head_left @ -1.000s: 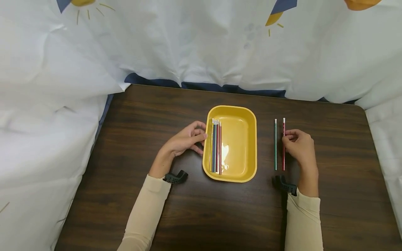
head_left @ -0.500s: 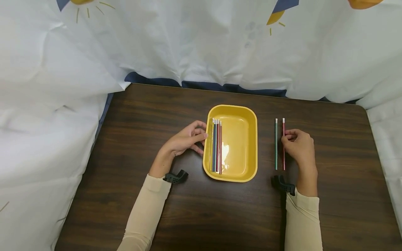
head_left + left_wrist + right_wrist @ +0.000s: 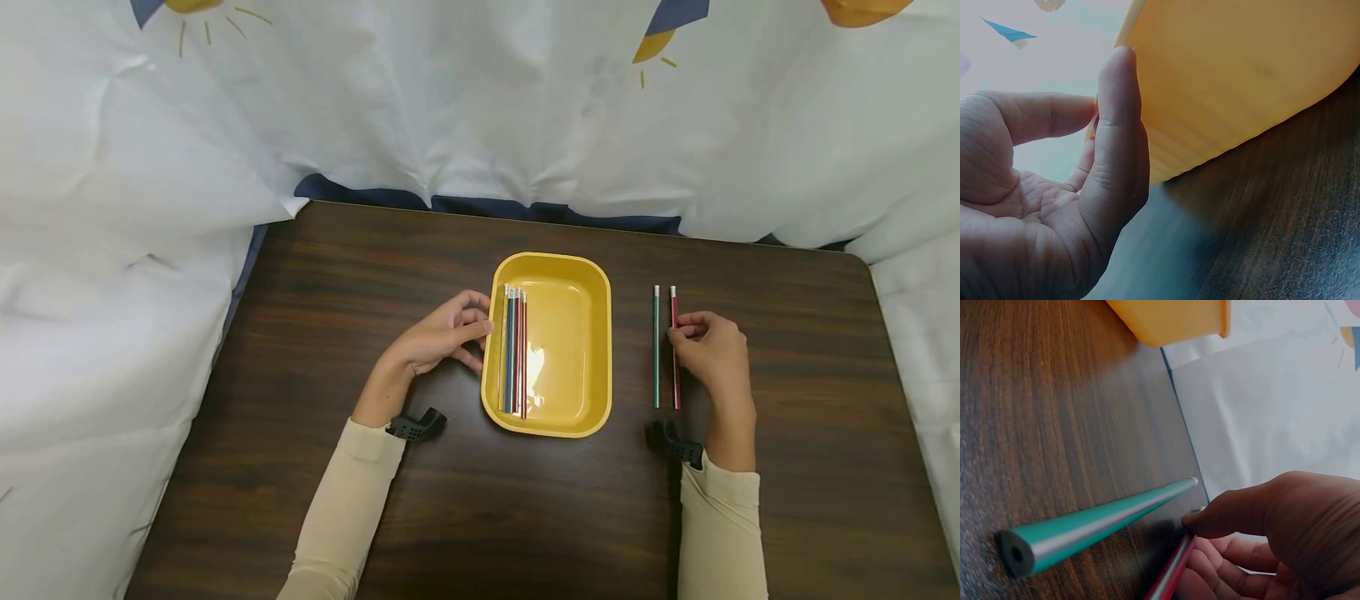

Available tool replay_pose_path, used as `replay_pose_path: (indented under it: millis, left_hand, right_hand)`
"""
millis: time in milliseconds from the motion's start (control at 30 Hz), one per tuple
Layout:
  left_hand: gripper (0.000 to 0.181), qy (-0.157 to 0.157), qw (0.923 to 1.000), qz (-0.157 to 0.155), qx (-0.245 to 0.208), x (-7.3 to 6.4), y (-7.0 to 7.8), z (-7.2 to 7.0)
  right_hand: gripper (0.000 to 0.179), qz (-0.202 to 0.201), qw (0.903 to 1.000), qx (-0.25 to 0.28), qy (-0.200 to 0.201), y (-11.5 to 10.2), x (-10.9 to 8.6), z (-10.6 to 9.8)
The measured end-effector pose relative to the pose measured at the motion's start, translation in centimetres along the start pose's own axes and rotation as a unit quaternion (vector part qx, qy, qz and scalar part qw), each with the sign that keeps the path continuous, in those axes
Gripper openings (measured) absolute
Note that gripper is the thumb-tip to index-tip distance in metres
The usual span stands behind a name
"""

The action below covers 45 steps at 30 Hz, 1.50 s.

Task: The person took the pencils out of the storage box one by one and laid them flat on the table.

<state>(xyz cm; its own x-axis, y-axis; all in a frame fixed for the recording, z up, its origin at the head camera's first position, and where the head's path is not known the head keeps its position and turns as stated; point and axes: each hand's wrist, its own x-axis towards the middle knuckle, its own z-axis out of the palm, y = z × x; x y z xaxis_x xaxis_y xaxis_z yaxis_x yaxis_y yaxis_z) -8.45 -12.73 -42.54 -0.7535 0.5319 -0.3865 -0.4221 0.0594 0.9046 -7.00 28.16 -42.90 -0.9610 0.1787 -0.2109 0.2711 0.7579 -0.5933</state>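
Pencils (image 3: pixel 514 350) inside yellow tray (image 3: pixel 566 350); left grip (image 3: pixel 446 332) pinches tray, right grip (image 3: pixel 708 346) pinches red pencil (image 3: pixel 677 385).

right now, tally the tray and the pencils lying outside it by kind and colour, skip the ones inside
yellow tray: 1
green pencil: 1
red pencil, pinched by the right hand: 1
total: 3

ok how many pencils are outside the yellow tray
2: a green pencil on the table, right of the yellow tray, and a red pencil beside it, pinched by the right hand. None seems hidden.
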Motion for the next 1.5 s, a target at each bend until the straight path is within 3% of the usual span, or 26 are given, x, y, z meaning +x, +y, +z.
replay_pose_path:
  millis: [367, 600, 833, 1000, 1167, 1333, 1500]
  left_hand:
    - [0.042, 0.002, 1.0, 0.0, -0.002, 0.0, 0.0, 0.1]
    - [0.041, 0.008, 1.0, 0.001, 0.005, -0.1, 0.1, 0.1]
    - [0.04, 0.007, 0.9999, 0.0, 0.009, 0.0, 0.1, 0.0]
    - [0.04, 0.007, 1.0, 0.0, 0.001, 0.0, -0.2, 0.1]
    - [0.041, 0.003, 1.0, -0.003, -0.007, 0.1, -0.6, 0.3]
    - [0.041, -0.001, 1.0, 0.0, -0.007, 0.2, -0.7, 0.4]
    - [0.04, -0.002, 1.0, 0.002, -0.002, 0.2, -0.5, 0.3]
  right_hand:
    - [0.038, 0.004, 1.0, -0.002, -0.004, 0.1, 0.0, 0.2]
    - [0.05, 0.003, 0.9997, 0.016, -0.019, -0.1, -0.3, -0.2]
    - [0.049, -0.006, 0.9996, -0.006, 0.025, -0.6, -0.7, -0.3]
    - [0.046, -0.015, 0.9965, 0.015, 0.081, -1.2, -0.9, 0.0]
    - [0.037, -0.049, 0.9884, 0.051, 0.135, -2.3, -1.1, 0.8]
    - [0.035, -0.094, 0.9841, 0.079, 0.128, -4.1, -1.6, 1.3]
    - [0.036, -0.11, 0.9836, 0.093, 0.109, -5.6, -1.9, 1.4]
